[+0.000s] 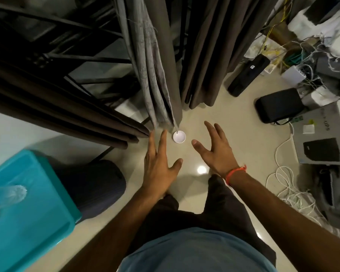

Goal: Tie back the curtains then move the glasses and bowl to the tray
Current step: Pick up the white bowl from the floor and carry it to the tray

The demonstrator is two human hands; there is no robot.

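- Forearms reach out from the bottom edge, both stretched forward and down over the pale floor [220, 118], palms facing down.
- Left hand [160, 160] lies at about 11 o'clock from the person's knees, fingers straight and close together, thumb spread toward the right; it grasps nothing, and its fingertips come just beside the hem of the grey curtain [155, 91].
- Right hand [214, 148] sits at about 1 o'clock, fingers splayed wide and loose, thumb pointing left; it too is released and holds nothing. An orange thread band [235, 173] circles its wrist.
- Between the two hands, at 12 o'clock and just past the fingertips, a small white bowl [179, 136] stands on the floor, right under the lower tip of the grey curtain.
- At 9 o'clock, a turquoise plastic tray [37, 213] carries two clear glasses [12, 195], blurred, at its left side.
- Farther out, brown curtains [204, 55] hang loose at 12 o'clock, with another dark bundle [57, 107] running off toward 10 o'clock along a black metal grille [57, 46].
- At 2 o'clock, black boxes [279, 107] and a tangle of white cables [289, 185] crowd the floor.
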